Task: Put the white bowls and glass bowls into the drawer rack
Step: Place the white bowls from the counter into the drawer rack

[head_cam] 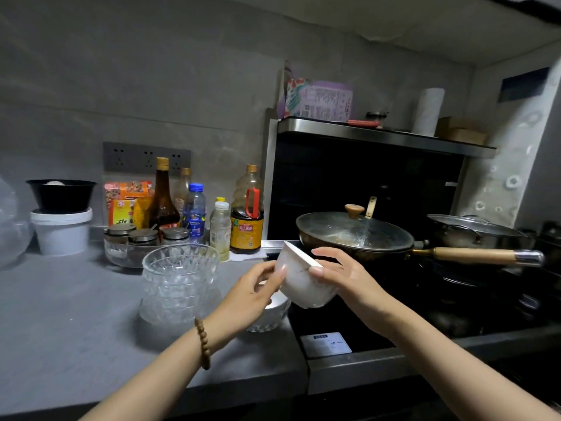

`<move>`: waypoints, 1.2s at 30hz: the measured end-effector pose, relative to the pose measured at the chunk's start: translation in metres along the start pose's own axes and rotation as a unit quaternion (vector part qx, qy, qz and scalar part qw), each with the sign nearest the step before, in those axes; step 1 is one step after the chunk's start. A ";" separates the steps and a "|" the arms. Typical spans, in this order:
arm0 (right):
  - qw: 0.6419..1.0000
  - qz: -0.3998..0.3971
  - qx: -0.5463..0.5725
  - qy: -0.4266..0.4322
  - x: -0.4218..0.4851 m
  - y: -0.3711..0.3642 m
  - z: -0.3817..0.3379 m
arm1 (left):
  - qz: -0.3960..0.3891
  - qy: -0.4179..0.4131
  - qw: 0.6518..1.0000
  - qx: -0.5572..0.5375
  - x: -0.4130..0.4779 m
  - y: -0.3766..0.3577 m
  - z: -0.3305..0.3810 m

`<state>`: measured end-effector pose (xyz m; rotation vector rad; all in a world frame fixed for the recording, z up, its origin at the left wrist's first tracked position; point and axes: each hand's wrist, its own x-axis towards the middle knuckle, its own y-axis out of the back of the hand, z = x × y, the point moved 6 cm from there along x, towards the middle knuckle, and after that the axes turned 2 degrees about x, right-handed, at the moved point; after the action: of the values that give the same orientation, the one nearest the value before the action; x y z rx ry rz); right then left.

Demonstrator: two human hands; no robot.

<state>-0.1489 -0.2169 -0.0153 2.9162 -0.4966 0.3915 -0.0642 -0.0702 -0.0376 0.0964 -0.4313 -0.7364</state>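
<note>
Pick-up stage here: one white bowl (303, 284) is in the air, held between both hands just above the near edge of the tabletop (76, 314), where it meets the black stove (364, 323). The bowl is tilted, rim up and to the far left, base swung toward the near right. The left hand (255, 287) grips the left wall with thumb and fingertips. The right hand (343, 275) clasps the right side, thumb on the outer wall near the rim and fingers wrapped round the far side. Both forearms reach in from the near edge, and the left wrist wears a bead bracelet (204, 344).

Directly under the left hand sits a small glass bowl (270, 317) with something white inside, possibly another bowl, though I can't say for sure. To its left stands the stack of glass bowls (179, 281), untouched on the tabletop.

The drawer rack isn't in view at all. So the next move, as I judge it, means carrying this bowl down and out of the scene to the drawer. The lidded pan (355, 235), just beyond the right hand, is the thing to steer clear of.
</note>
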 end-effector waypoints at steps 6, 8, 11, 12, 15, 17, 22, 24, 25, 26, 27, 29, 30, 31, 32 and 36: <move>0.999 0.025 -0.010 -0.043 -0.060 0.050 0.021 | -0.117 0.095 0.981 -0.118 -0.014 -0.091 -0.015; 0.998 0.032 -0.009 -0.055 -0.082 0.065 0.033 | -0.137 0.111 0.976 -0.132 -0.021 -0.123 -0.021; 0.995 0.044 0.006 -0.084 -0.115 0.089 0.055 | -0.169 0.156 0.955 -0.185 -0.037 -0.166 -0.035; 0.994 0.042 0.009 -0.098 -0.126 0.096 0.064 | -0.187 0.171 0.947 -0.196 -0.042 -0.180 -0.040; 0.988 0.016 0.008 -0.152 -0.157 0.115 0.095 | -0.215 0.203 0.931 -0.215 -0.055 -0.213 -0.060; 0.981 -0.002 0.010 -0.195 -0.175 0.125 0.118 | -0.218 0.230 0.926 -0.205 -0.061 -0.232 -0.078; 0.956 -0.034 0.004 -0.292 -0.202 0.139 0.169 | -0.230 0.314 0.901 -0.192 -0.076 -0.268 -0.131; 0.946 -0.041 0.023 -0.320 -0.204 0.140 0.186 | -0.234 0.347 0.889 -0.185 -0.079 -0.277 -0.150; 0.942 -0.044 0.030 -0.332 -0.204 0.140 0.196 | -0.234 0.360 0.886 -0.177 -0.079 -0.280 -0.159; 0.939 -0.044 0.032 -0.341 -0.203 0.140 0.206 | -0.235 0.370 0.883 -0.167 -0.079 -0.283 -0.168; 0.936 -0.039 0.028 -0.348 -0.202 0.141 0.217 | -0.238 0.377 0.881 -0.156 -0.078 -0.285 -0.177; 0.934 -0.027 0.015 -0.355 -0.199 0.143 0.236 | -0.242 0.390 0.878 -0.138 -0.074 -0.287 -0.192; 0.934 -0.018 0.014 -0.358 -0.197 0.145 0.245 | -0.247 0.395 0.875 -0.133 -0.073 -0.288 -0.199; 0.932 -0.008 0.016 -0.361 -0.195 0.147 0.253 | -0.256 0.398 0.872 -0.126 -0.072 -0.289 -0.207; 0.930 0.003 0.021 -0.366 -0.193 0.148 0.262 | -0.265 0.401 0.869 -0.116 -0.071 -0.290 -0.216; 0.922 0.049 0.041 -0.381 -0.180 0.155 0.295 | -0.270 0.387 0.880 -0.051 -0.063 -0.290 -0.250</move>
<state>-0.2981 -0.3652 -0.3302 3.0362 -0.7245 -0.7722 -0.1849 -0.2588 -0.3547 0.4076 0.4288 -1.1894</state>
